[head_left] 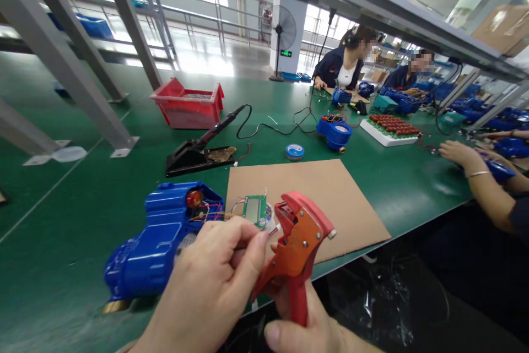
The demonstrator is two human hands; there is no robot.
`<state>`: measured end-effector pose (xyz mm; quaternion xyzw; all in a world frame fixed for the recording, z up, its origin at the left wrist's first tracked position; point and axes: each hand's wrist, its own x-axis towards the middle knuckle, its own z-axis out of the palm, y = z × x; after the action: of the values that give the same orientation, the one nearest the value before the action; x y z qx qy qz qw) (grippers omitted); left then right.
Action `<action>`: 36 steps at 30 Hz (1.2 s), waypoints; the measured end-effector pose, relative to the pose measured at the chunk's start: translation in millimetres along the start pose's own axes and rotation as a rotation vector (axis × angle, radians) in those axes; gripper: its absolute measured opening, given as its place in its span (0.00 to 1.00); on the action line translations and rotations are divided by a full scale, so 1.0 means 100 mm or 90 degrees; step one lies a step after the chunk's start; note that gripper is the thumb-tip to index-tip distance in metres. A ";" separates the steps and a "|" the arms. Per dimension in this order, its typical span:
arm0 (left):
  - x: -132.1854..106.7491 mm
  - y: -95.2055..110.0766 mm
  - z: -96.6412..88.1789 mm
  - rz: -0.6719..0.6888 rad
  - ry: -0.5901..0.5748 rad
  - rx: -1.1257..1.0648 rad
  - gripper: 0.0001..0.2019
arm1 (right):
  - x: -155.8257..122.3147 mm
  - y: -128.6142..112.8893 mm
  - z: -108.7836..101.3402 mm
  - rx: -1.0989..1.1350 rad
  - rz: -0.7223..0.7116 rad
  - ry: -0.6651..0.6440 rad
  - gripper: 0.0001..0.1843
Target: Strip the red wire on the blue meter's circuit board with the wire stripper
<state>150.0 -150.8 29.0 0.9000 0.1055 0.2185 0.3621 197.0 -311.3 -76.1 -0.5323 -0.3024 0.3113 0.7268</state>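
My left hand (219, 276) pinches a thin wire lead with a small white connector (278, 228) at its end. That end sits at the jaws of a red and orange wire stripper (300, 237). Around the stripper's handles my right hand (308, 320) is closed. Just beyond my left fingers is a green circuit board (254, 210) with a small display. Coloured wires run from it into the open top of a blue meter housing (159, 237), which lies on its side to the left. My left hand hides part of the housing and the lead.
A cardboard sheet (330, 199) lies on the green table (82, 204). Behind are a soldering iron (221, 124) in its stand, a red bin (190, 108), a round tin (295, 151), another blue meter (334, 131) and a white tray (388, 136) of red-topped parts. Co-workers sit at the right.
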 end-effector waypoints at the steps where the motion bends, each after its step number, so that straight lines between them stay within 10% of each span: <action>1: 0.00 0.00 0.00 0.005 0.003 -0.007 0.17 | 0.01 -0.01 0.01 0.015 -0.001 0.001 0.36; 36: 0.06 0.13 -0.04 -0.072 -0.043 0.053 0.18 | 0.12 -0.13 0.03 0.022 0.063 -0.061 0.49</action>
<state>153.7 -155.4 42.5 0.9137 0.1527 0.1631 0.3395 203.6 -303.5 -61.3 -0.5186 -0.3050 0.3769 0.7043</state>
